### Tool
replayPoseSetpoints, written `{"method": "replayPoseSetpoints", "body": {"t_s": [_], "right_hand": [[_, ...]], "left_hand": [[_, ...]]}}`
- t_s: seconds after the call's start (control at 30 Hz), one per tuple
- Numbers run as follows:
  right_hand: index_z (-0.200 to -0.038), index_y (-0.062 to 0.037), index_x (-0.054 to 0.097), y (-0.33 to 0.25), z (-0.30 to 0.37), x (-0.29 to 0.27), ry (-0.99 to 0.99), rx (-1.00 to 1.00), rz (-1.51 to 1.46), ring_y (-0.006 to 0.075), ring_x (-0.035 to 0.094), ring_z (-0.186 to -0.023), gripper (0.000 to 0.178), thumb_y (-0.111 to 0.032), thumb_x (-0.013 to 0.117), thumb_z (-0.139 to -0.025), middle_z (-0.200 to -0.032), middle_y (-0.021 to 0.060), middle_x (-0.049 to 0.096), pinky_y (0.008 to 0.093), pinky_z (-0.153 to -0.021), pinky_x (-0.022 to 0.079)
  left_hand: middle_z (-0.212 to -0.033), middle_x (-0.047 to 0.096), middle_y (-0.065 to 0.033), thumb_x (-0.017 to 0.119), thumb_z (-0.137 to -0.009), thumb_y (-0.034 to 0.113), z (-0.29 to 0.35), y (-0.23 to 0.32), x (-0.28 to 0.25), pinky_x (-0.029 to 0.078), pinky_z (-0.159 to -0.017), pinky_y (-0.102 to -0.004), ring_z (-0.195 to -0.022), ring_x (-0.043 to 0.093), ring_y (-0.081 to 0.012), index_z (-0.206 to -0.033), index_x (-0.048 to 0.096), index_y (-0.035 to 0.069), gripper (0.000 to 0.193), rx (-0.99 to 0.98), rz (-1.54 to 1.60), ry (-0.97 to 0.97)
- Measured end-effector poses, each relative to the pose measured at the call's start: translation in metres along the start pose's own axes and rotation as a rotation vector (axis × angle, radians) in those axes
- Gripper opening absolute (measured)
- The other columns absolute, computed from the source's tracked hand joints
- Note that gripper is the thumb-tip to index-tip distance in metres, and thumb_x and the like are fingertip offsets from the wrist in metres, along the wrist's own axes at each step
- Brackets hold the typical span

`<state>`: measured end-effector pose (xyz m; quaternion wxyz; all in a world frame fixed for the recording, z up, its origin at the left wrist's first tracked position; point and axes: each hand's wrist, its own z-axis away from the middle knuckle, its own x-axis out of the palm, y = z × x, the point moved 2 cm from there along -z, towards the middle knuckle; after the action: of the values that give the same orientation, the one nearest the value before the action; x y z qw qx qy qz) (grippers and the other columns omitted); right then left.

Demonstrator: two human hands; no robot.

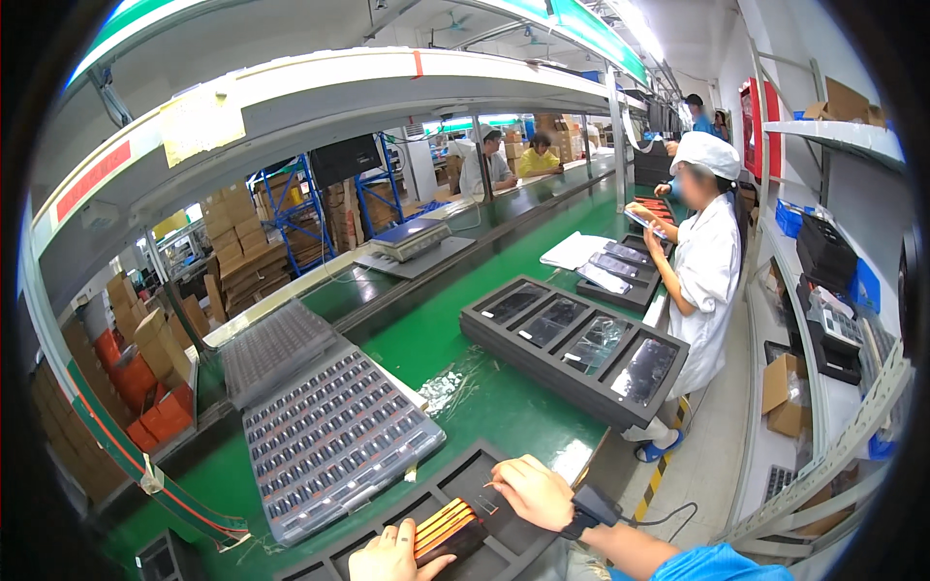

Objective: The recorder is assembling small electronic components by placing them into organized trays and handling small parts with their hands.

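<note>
My left hand (pixel 395 556) is closed on a stack of flat dark pieces with orange edges (pixel 448 529), at the near side of a black foam tray (pixel 552 554). To its right, my right hand (pixel 533 494), with a dark band at the wrist, is over the same tray. Its thumb and fingertips come together by a thin, small piece too fine to make out. Beyond my hands lies a clear plastic tray (pixel 339 436) with rows of small dark parts in its pockets.
A black foam tray of dark-screened panels (pixel 572 334) stands ahead on the green bench. Crumpled clear film (pixel 448 387) lies left of it. A co-worker in white (pixel 707 252) holds a phone-like device at the right. Shelving (pixel 823 290) lines the right side; a scale (pixel 410 237) stands farther back.
</note>
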<state>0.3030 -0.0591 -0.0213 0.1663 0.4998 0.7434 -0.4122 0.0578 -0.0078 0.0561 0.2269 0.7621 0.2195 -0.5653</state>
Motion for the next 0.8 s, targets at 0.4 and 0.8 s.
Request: {"method": "replayPoseSetpoints", "body": {"t_s": [0.4,0.8], "right_hand": [[-0.097,-0.0041,0.072,-0.009,0.015,-0.001,0.049,0.201,-0.461,0.0149,0.069,-0.074,0.014,-0.003,0.076,-0.083,-0.094,0.0076,0.074,0.0241,-0.056,0.052],[-0.095,-0.004,0.073,-0.03,-0.005,-0.014,0.088,-0.111,-0.368,0.0214,0.071,-0.078,0.016,0.001,0.077,-0.08,-0.088,0.0082,0.074,0.0303,-0.069,0.056]], "left_hand": [[-0.09,0.064,-0.0126,0.073,-0.081,0.05,-0.006,-0.012,0.012,0.054,-0.061,-0.036,-0.075,0.066,-0.028,-0.124,0.055,-0.001,0.069,-0.009,0.025,-0.006],[-0.086,0.062,-0.01,0.073,-0.08,0.049,0.006,-0.007,0.017,0.053,-0.058,-0.0346,-0.071,0.065,-0.0253,-0.124,0.056,0.0,0.068,0.005,-0.057,0.039]]}}
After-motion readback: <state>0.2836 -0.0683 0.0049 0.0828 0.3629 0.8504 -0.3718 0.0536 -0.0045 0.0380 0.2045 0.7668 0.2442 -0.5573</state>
